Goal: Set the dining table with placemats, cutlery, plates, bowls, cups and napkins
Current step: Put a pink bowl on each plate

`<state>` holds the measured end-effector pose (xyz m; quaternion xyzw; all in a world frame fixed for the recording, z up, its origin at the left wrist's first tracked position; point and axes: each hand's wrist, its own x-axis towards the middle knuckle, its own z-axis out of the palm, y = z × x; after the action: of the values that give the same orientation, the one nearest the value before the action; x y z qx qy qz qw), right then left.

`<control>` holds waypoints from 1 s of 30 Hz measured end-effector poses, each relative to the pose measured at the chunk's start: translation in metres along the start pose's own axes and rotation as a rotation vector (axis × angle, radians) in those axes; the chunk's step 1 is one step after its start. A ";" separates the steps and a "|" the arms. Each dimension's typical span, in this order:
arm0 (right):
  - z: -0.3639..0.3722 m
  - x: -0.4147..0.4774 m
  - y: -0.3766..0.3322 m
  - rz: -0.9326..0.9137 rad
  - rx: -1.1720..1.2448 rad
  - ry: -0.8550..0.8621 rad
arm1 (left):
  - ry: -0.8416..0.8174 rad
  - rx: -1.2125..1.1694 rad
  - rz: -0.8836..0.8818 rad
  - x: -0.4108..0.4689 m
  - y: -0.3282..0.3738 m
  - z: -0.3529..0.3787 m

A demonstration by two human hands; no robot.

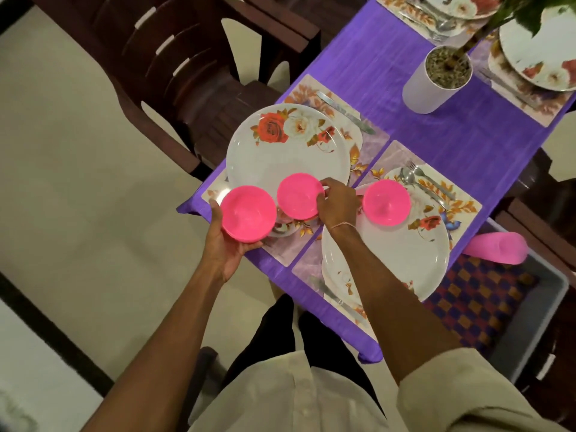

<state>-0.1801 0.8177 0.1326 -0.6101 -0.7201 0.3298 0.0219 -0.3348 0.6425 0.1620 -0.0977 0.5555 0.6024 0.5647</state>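
Three pink plastic bowls are in view. My left hand [223,244] cups one pink bowl [248,213] from below, at the table's near corner. My right hand [338,202] pinches the rim of a second pink bowl [297,196] over the near edge of a white floral plate [280,151]. A third pink bowl [386,201] rests on the other floral plate [402,254] to the right. Both plates lie on floral placemats [371,145] on the purple tablecloth [436,120]. A knife [346,112] lies beside the far plate; a fork and spoon [420,182] lie beside the right one.
A white pot with a plant [436,79] stands mid-table. Two more set places with plates [542,57] lie beyond it. A dark chair [193,88] is at the left. A grey bin [536,307] with checked cloth and stacked pink cups [495,247] sits at the right.
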 end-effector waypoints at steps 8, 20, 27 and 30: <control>0.013 0.000 0.008 0.032 0.006 -0.002 | -0.016 -0.016 0.000 0.004 -0.006 -0.011; -0.032 -0.041 -0.027 -0.120 0.438 0.066 | -0.086 -0.044 -0.005 -0.006 0.004 0.006; -0.025 -0.075 -0.062 -0.399 0.353 0.004 | -0.044 0.019 0.088 -0.040 0.023 0.019; -0.020 -0.079 -0.095 -0.442 0.359 0.054 | -0.034 0.025 0.130 -0.055 0.050 0.007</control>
<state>-0.2330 0.7525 0.2253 -0.4332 -0.7649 0.4228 0.2201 -0.3518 0.6295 0.2337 -0.0443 0.5585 0.6324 0.5350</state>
